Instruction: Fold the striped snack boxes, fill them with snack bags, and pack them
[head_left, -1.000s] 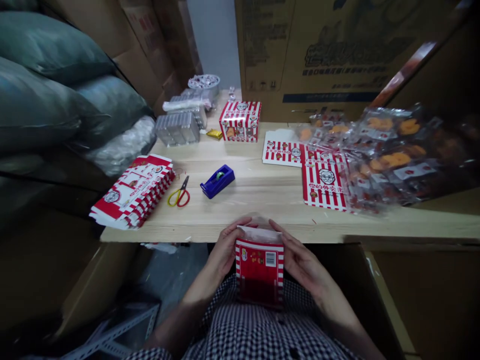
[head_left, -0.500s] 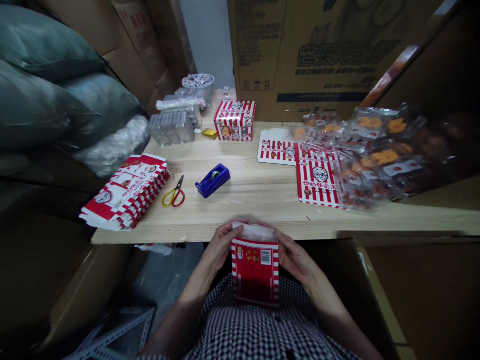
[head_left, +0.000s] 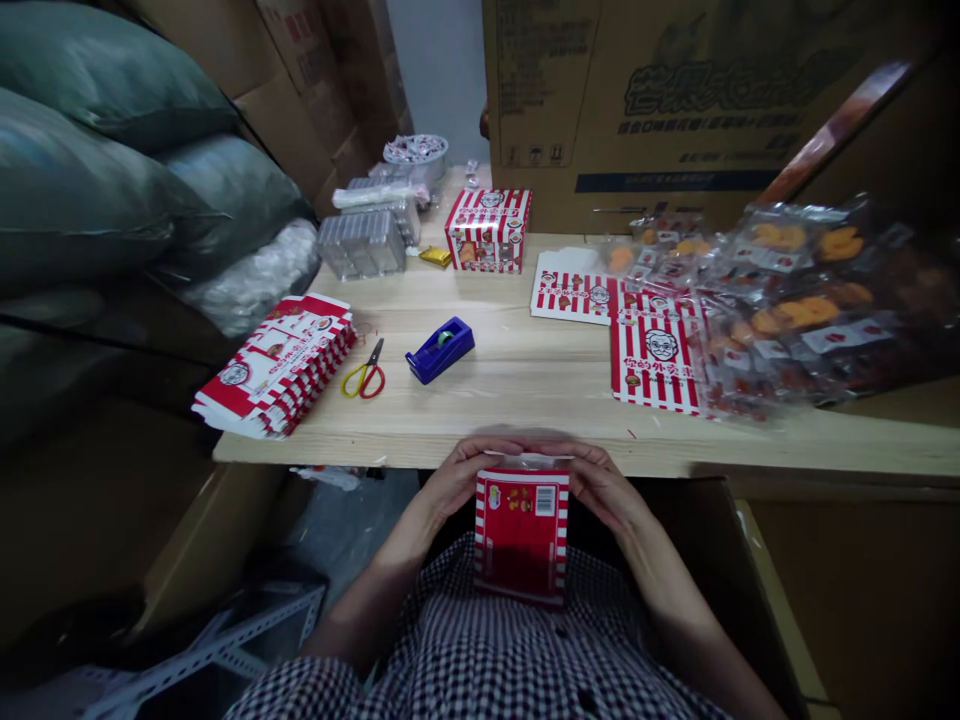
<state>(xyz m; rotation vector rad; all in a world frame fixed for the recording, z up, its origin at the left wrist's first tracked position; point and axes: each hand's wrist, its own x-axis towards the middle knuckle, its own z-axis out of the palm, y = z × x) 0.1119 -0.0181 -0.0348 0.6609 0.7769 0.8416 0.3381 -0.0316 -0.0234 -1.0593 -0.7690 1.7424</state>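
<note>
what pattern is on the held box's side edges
Red and white stripes edge the box, shown in the head view.

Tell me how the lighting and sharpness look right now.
Head view: pale light on the table; head view: shadow on the lower part of the held box; head view: lettering on the large carton smeared, glints on the snack bags, which blur toward the dark right edge.

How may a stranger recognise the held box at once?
Find the table, then look by its near edge, before the shirt. The left hand and right hand hold the box there; unlike the upright box on the table, it shows a barcode.
</note>
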